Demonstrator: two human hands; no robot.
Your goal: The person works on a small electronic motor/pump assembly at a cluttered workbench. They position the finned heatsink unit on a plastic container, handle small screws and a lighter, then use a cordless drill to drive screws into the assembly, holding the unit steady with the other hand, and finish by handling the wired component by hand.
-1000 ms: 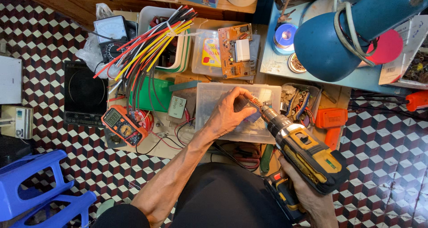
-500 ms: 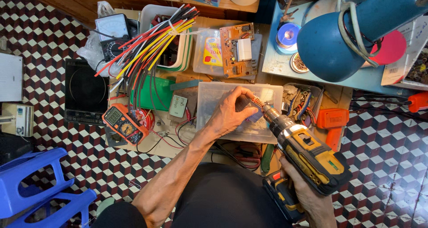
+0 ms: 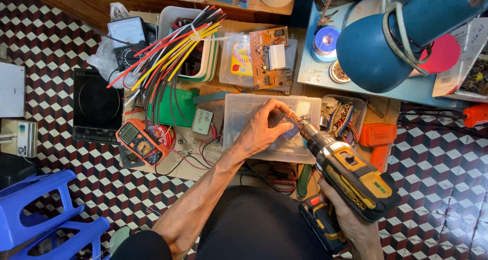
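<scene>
While I watched from afar, the left hand [image 3: 259, 130] pinched a small dark part [image 3: 282, 124] over the clear plastic storage box [image 3: 239, 123], fingers pressed together around it. The right hand [image 3: 351, 224] was wrapped around the yellow-and-black cordless drill [image 3: 351, 176], its tip touching that part, beside 1 orange multimeter [image 3: 141, 140].

Left hand [image 3: 262, 130] curled, fingertips pinched, forearm extended; right hand [image 3: 351, 224] clenched low.
</scene>
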